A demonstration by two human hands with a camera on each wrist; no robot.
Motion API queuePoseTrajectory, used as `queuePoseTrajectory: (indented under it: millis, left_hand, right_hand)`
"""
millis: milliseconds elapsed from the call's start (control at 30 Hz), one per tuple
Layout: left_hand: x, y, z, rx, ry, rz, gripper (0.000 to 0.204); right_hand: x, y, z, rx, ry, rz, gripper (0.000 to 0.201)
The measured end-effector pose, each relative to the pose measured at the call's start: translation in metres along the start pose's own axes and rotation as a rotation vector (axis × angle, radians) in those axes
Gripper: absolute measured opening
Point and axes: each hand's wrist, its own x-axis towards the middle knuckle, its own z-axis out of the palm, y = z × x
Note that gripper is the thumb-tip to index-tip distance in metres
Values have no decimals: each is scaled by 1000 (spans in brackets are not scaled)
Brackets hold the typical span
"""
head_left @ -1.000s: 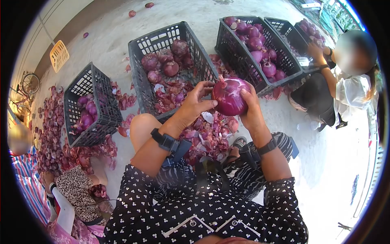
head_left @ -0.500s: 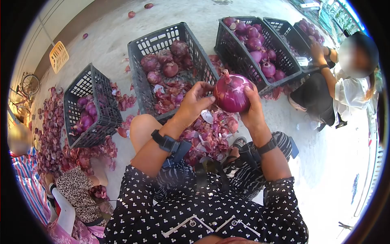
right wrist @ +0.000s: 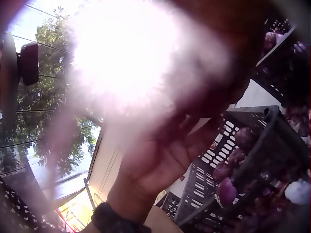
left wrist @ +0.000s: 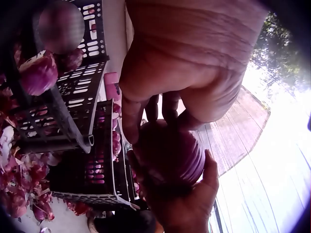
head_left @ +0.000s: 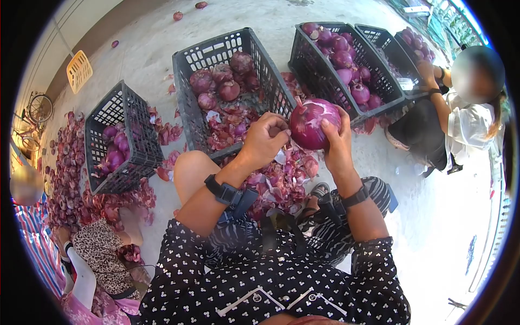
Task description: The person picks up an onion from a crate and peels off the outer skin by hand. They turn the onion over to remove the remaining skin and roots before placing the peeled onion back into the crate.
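A large red onion (head_left: 314, 123) with a dry stem end is held above the lap. My right hand (head_left: 338, 145) grips its right side, thumb across the front. My left hand (head_left: 265, 142) is at its left side with curled fingers, thumb and fingertips pinching at the onion's edge. In the left wrist view the left fingers reach down onto the onion (left wrist: 170, 153), cupped from below by the right hand (left wrist: 182, 208); any loose skin between the fingertips is hidden. Glare covers much of the right wrist view, where the left hand (right wrist: 155, 162) shows.
A black crate (head_left: 181, 100) with onions and skins stands ahead, a smaller crate (head_left: 143, 135) left, more crates (head_left: 346, 103) right. Loose skins (head_left: 276, 184) lie between the legs. A person (head_left: 471, 119) sits at the right; another (head_left: 103, 254) is partly seen at lower left.
The onion has moved slightly right and turned, its stem end now pointing up and left. My left hand's fingers have curled in more, and that hand has shifted slightly right.
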Motion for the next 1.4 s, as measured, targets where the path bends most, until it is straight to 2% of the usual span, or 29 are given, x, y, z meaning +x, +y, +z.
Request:
queuePoseTrajectory:
  millis: [133,200,233,300,500,700,833,900,933,1000,1033,1133,1200,1233,1300,1333,1400]
  left_hand:
    - [0,-6,-3,61,1,15,16]
    - [1,-11,-6,115,29,30,14]
    - [1,-12,-6,115,31,30,14]
    - [3,-9,-5,-242,33,-95,13]
    - [-1,3,-4,-61,-28,-150,15]
    - [-2,3,-2,-7,11,-160,16]
    - [-1,3,-2,70,12,-157,15]
    - [0,5,-3,95,19,-161,15]
    - [0,2,-3,94,19,-160,15]
    - [3,-2,-4,-45,57,-166,13]
    - [4,0,-5,-45,59,-165,13]
    - [6,7,-10,-198,104,-250,14]
    - [8,13,-15,-212,-43,-366,18]
    - [7,18,-13,-212,-45,-366,18]
    - [4,27,-7,-483,-78,-358,32]
    - [4,26,-8,-483,-77,-358,32]
    - [4,22,-10,-530,-193,-381,43]
  right_hand:
    - [-1,-1,1,40,6,8,62]
    - [-1,-7,2,282,-31,142,61]
    - [-1,-7,2,281,-33,142,61]
    - [-1,-7,3,302,-18,141,61]
    - [0,-1,0,16,15,26,66]
    - [-3,-6,4,-98,14,-69,72]
    - [-2,-3,3,-113,5,-53,72]
    - [1,1,1,35,32,63,65]
    - [1,0,1,34,32,62,65]
    - [2,-1,0,319,-26,155,55]
    - [2,-3,0,389,-41,169,48]
    - [4,-4,-4,500,-34,260,47]
    - [4,-5,-3,468,-37,240,47]
    - [3,-5,-3,406,-55,199,48]
    - [1,-4,-2,342,-71,158,49]
    - [-1,-3,-1,313,-82,160,52]
    - [-3,-2,0,285,-94,163,54]
